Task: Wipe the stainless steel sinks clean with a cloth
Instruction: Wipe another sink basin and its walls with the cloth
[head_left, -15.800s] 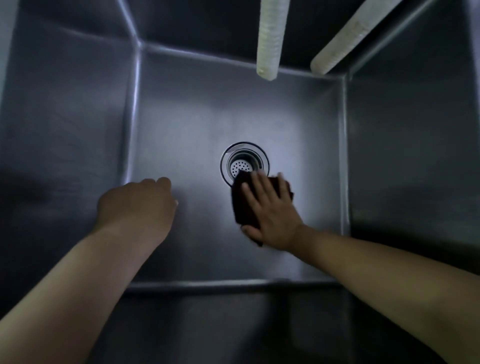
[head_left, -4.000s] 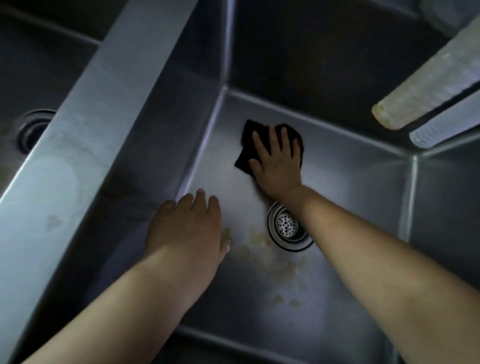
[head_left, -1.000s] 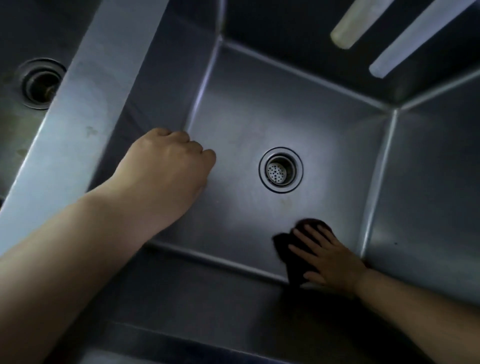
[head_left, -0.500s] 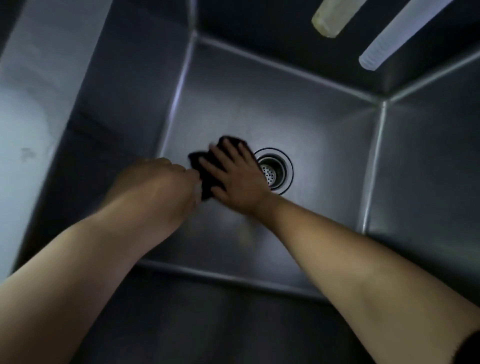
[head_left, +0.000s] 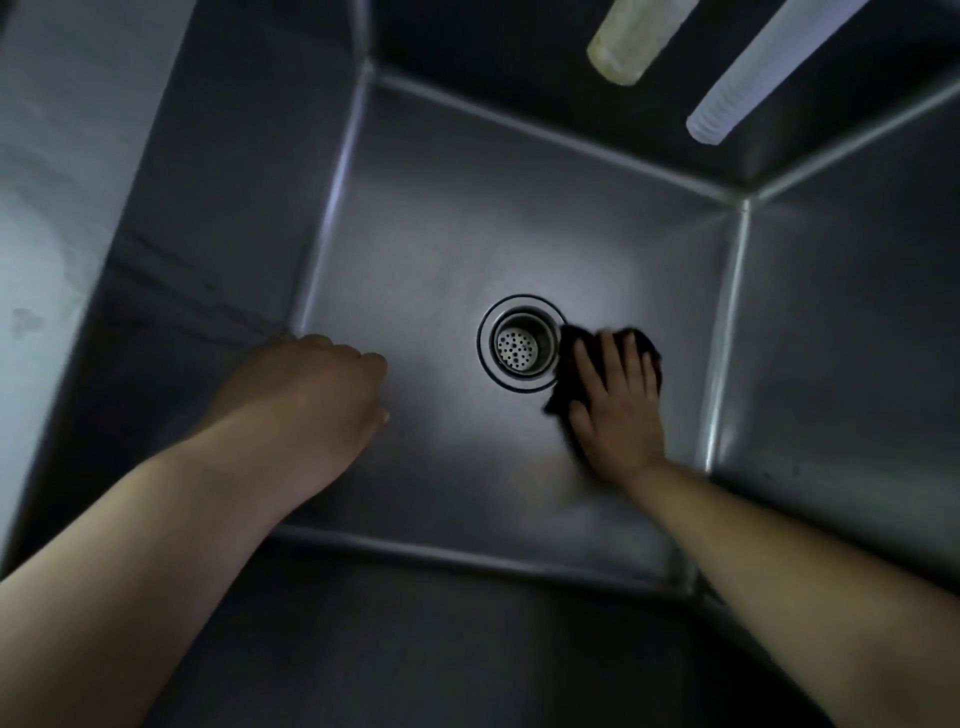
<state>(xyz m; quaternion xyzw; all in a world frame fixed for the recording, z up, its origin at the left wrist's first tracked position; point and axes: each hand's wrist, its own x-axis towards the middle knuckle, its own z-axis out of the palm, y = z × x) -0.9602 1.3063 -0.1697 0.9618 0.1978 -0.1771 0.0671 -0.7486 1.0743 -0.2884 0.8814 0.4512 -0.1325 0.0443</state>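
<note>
**Fingers flat on cloth beside the drain**

Fingers (head_left: 605, 364) of the right hand (head_left: 618, 415) spread straight and pressing flat on a dark cloth (head_left: 569, 343), not curled round it. Cloth bunched on the floor of the steel sink (head_left: 441, 234), touching the right edge of the round drain (head_left: 521, 343); its perforated strainer in plain sight. Cloth showing past the fingertips and along the thumb side, the rest hidden beneath the palm.

Left hand (head_left: 317, 395) low over the sink floor near the left wall, well apart from the cloth, drain between the two. Knuckles up, fingers curled under and out of sight; nothing visibly gripped, contact with the floor impossible to judge.

Overhead, near the far wall, two pale ribbed tubes: a yellowish one (head_left: 623, 47) and a whiter one (head_left: 748, 88), both hanging clear of the hands. At far left, a broad flat steel ledge (head_left: 41, 208) bounding the basin. Nothing between cloth and drain.

Against half a second ago: cloth and right hand now on the drain's right side rather than its left, where they sat close to the left hand. Left hand in much the same spot. A second ago, cloth down at the near right corner.
</note>
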